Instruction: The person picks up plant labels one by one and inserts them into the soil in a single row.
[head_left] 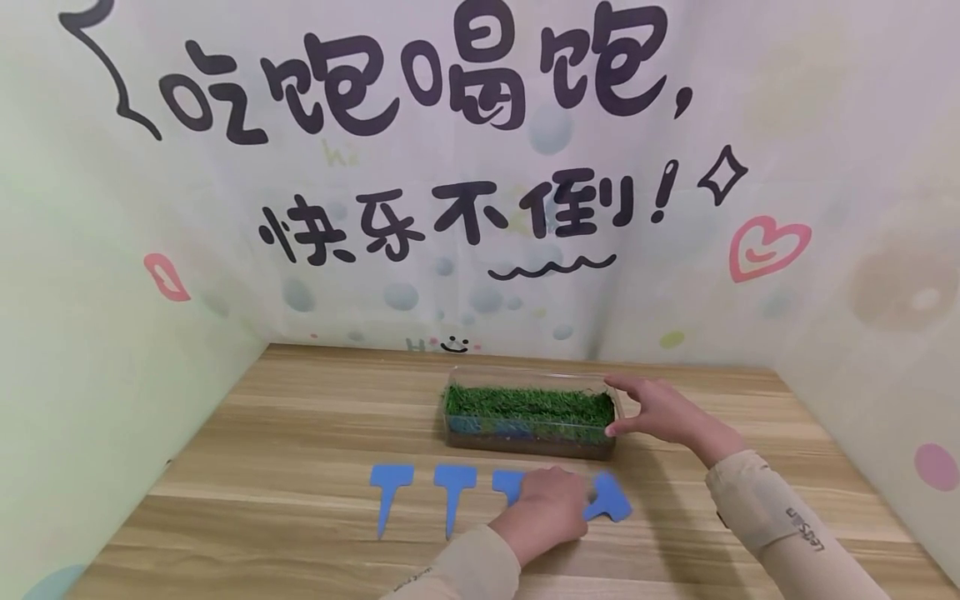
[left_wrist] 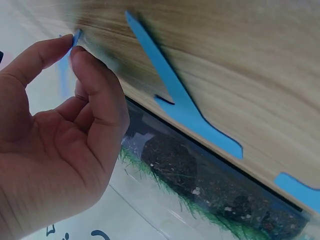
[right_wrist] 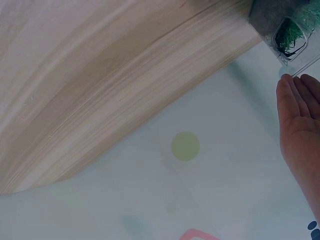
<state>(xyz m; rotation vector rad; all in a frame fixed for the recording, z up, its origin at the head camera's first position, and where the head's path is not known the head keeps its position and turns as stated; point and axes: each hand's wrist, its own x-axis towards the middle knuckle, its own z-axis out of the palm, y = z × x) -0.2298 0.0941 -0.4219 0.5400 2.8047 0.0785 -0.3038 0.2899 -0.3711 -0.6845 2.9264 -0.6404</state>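
My left hand [head_left: 546, 508] is over the table, thumb and fingertips pinching a blue T-shaped plant label [head_left: 613, 498]; the wrist view shows its narrow end [left_wrist: 76, 37] between them. Another blue label [head_left: 507, 482] lies partly hidden under that hand. Farther back stands a clear plastic box [head_left: 525, 450] with green grass [head_left: 536, 406] over dark soil [left_wrist: 172, 160]. At its right end, my right hand [head_left: 666, 412] holds the box, thumb at the near corner and fingers at the far one. The right wrist view has these fingers [right_wrist: 295, 97] straight at the rim.
Two more blue labels, one far left [head_left: 390, 479] and one beside it [head_left: 454, 479], lie in a row on the wooden table [head_left: 285, 467], stems toward me. Printed cloth [head_left: 420, 308] hangs behind the table and along both sides, close behind the box.
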